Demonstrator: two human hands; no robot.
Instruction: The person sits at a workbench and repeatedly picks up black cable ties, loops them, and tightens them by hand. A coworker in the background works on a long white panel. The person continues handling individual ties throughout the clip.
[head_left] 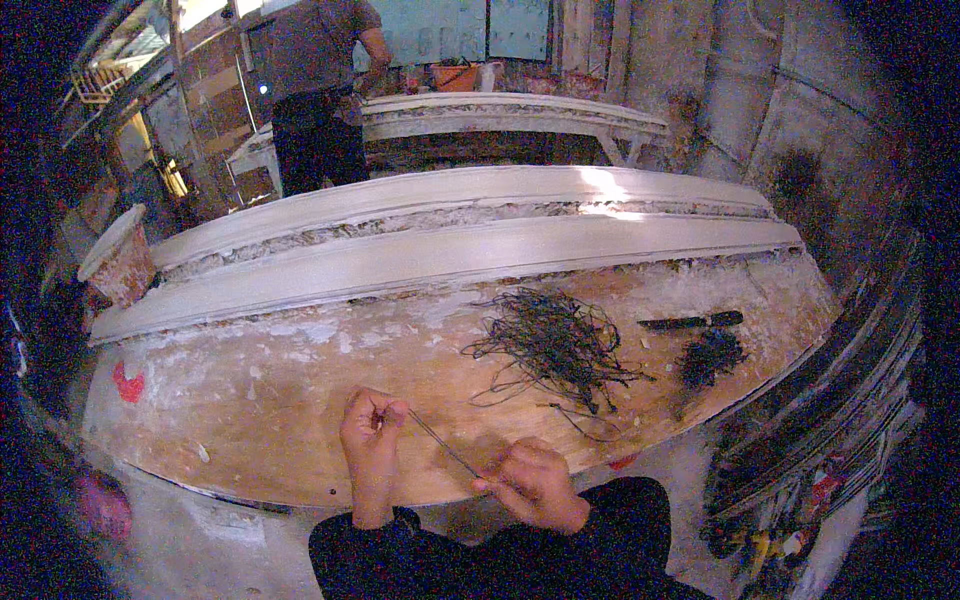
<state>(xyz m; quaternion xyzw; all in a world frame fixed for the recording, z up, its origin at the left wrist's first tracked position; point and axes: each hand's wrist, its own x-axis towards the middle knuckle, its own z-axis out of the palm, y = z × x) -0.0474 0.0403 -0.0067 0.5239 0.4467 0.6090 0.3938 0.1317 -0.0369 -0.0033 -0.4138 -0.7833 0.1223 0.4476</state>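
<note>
1. The left hand (372, 432) pinches one end of a thin dark strand (443, 452) between thumb and fingertips, its grip clamped on it near the worktop's (260, 400) near edge.
2. The right hand (535, 482) has its grip closed on the strand's other end, just right of and nearer than the left, so the strand runs taut and slanted between them.
3. A loose tangle (553, 345) of the same dark strands lies on the worktop beyond the hands, to the right; a smaller dark clump (708, 357) and a dark knife (692, 321) sit further right.
4. Long white mouldings (450, 250) lie across the far side of the worktop, a bucket (118, 260) stands at the far left, and another person (315, 90) stands beyond.
5. To do this well, it seems best to keep even tension from both pinches, holding close to the ends so the strand stays straight rather than kinking.
6. Working clear of the tangle should stop stray strands from snagging.
</note>
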